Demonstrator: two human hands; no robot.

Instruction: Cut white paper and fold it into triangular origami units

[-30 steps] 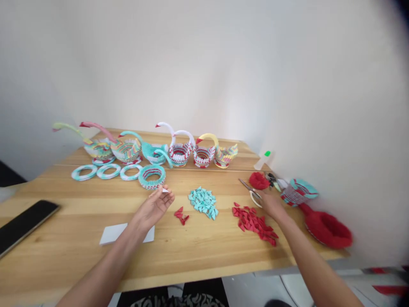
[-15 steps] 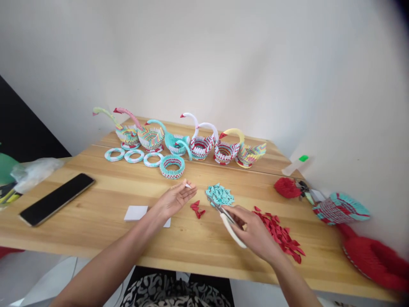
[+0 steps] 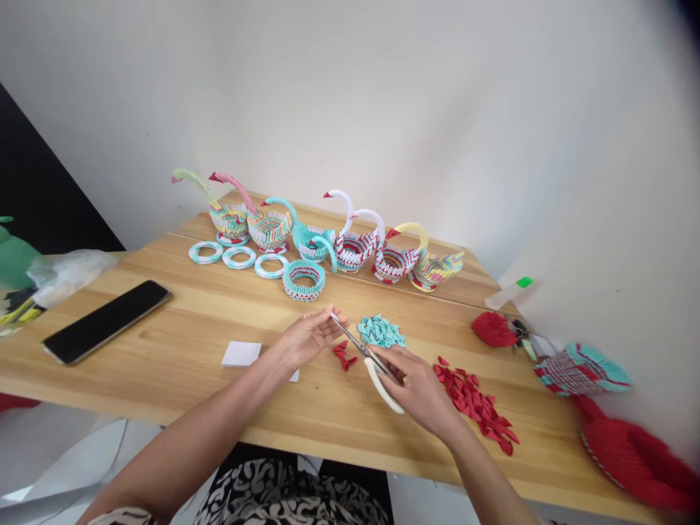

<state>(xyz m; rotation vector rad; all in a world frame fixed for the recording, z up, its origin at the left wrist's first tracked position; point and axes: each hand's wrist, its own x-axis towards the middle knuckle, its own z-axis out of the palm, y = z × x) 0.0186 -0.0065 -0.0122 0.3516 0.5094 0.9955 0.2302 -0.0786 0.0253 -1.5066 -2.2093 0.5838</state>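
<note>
In my left hand (image 3: 310,337) a small white folded paper piece (image 3: 333,315) is pinched between thumb and fingertips over the table. My right hand (image 3: 407,379) grips what look like needle-nose pliers (image 3: 383,390) with white handles. Their slim metal tips reach up to the white piece at my left fingertips; whether they clamp it is too small to tell. Under the pliers lie a few red folded paper pieces (image 3: 344,357). Just behind my right hand is a pile of turquoise folded pieces (image 3: 381,332), and a larger red pile (image 3: 475,401) spreads to its right.
Paper swans (image 3: 272,232) line the back of the table, with turquoise-and-white rings (image 3: 239,257) and a round paper basket (image 3: 304,292) before them. A phone (image 3: 106,322) lies at left, white paper (image 3: 241,354) near my left forearm. Red paper models (image 3: 628,448) stand at right.
My right hand has brought the pliers left, away from the turquoise pile, to the white piece in my left hand. The view has shifted slightly.
</note>
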